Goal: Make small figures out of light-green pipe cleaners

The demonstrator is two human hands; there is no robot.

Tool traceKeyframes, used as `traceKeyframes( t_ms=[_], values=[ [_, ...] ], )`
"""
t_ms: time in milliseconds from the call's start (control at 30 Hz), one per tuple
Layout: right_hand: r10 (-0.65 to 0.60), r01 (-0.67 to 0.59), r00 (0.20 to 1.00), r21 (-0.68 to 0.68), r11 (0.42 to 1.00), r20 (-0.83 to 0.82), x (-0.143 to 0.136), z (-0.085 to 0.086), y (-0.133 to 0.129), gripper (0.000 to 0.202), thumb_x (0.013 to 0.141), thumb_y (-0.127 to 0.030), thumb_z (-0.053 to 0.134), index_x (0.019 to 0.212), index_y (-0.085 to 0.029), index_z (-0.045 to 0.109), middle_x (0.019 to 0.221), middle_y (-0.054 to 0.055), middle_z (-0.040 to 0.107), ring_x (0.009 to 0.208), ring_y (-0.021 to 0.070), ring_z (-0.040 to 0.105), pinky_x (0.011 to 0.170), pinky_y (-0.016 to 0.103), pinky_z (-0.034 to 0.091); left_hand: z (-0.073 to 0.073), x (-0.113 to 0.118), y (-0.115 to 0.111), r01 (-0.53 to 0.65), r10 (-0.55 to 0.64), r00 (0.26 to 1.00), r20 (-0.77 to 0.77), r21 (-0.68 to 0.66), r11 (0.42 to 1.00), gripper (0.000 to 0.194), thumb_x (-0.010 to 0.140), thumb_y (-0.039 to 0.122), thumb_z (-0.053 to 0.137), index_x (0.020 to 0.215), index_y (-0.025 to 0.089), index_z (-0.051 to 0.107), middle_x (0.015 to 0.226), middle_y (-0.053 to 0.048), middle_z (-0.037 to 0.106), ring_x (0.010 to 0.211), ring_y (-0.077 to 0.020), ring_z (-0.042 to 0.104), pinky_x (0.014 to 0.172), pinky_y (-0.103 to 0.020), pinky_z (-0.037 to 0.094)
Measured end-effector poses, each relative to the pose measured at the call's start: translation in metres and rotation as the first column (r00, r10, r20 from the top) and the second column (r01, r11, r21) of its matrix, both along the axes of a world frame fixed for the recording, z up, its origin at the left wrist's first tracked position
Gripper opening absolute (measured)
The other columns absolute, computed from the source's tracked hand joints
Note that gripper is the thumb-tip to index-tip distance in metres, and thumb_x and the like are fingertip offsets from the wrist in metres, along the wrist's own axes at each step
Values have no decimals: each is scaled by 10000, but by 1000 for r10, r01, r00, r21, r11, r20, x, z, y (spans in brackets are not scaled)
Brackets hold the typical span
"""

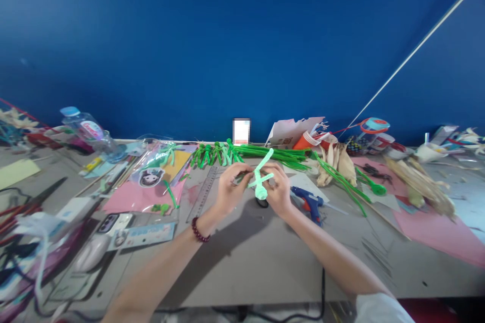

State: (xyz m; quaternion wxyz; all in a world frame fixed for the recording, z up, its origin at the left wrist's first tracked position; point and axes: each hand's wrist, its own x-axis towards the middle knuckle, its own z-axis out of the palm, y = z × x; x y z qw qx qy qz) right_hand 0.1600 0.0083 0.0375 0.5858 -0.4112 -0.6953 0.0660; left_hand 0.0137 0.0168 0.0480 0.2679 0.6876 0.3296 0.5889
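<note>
Both my hands are raised over the middle of the table, around a pale green pipe-cleaner figure (260, 191). It has a coiled round end at the bottom, a crosswise strand and a longer strand slanting up to the right. My left hand (231, 187) pinches it from the left with thumb and forefinger. From the other side, the fingers of my right hand (278, 189) are closed on it, and some fingertips are hidden behind the piece. Just right of my right hand lies a blue hot glue gun (306, 198).
Green pipe-cleaner figures (215, 153) and a bundle of green pipe cleaners (276, 154) line the back. A ruler (203, 193), plastic bag (146, 181) and bottle (91, 131) are on the left. Dried husks (337, 164) and pink paper (441, 234) lie right. A lit screen (241, 131) stands behind.
</note>
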Motion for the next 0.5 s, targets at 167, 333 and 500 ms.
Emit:
traceKeyframes(
  t_ms=[167,333,500],
  values=[
    [12,-14,997,-25,1000,-73,-3,3,0,154,761,-75,516,783,-206,594,818,32,624,750,169,587,674,282,471,0,1,-1,-17,17,1000,-22,-13,1000,46,821,180,590,826,188,635,815,-36,654,765,-147,603,686,-261,478],
    [33,-39,995,-64,997,-91,-5,5,-3,186,721,-57,492,777,-206,588,817,31,619,730,169,573,650,278,457,0,1,-2,-36,36,999,-30,19,999,47,821,170,585,819,186,630,808,-36,652,764,-146,601,687,-261,476],
    [29,-40,993,-96,995,-112,-4,4,-2,204,680,-53,475,762,-209,579,797,29,612,720,173,561,636,277,447,-2,1,-2,-44,44,999,-29,21,999,46,826,178,584,828,190,628,816,-36,646,770,-147,599,684,-265,477]
  ],
)
